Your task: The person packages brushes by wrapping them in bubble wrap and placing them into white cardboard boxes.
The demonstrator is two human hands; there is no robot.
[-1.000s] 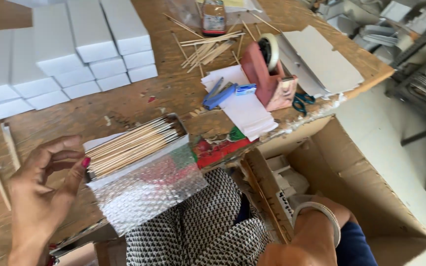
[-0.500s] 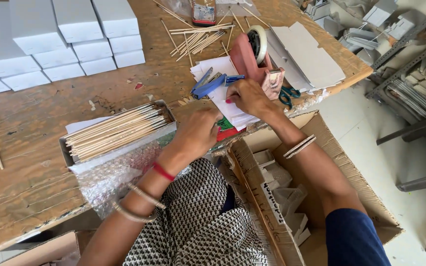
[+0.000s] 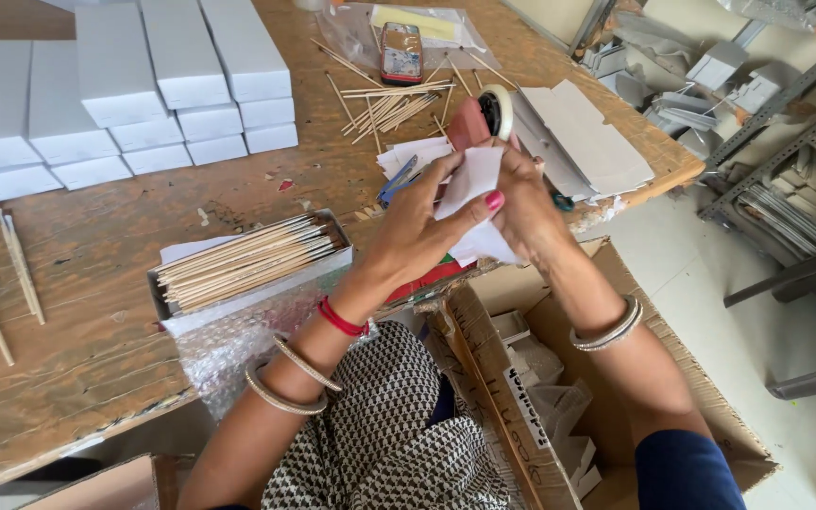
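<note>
Both hands are gripping one white paper sheet (image 3: 472, 184), which they are holding up just above the near edge of the wooden table (image 3: 96, 274). The left hand (image 3: 422, 231) is pinching the sheet's lower part between thumb and fingers, and the right hand (image 3: 531, 203) is closing its fingers around the sheet's far side. Just behind the sheet, a tape dispenser (image 3: 484, 118) is standing on the table, with loose thin sticks (image 3: 389, 104) lying beyond it. Well to the left of the sheet, a tray of sticks (image 3: 243, 260) is sitting on bubble wrap (image 3: 247, 335), and stacked white boxes (image 3: 134, 85) are filling the table's far corner. Below the sheet, an open cardboard box (image 3: 521, 397) is standing beside the person's lap.
</note>
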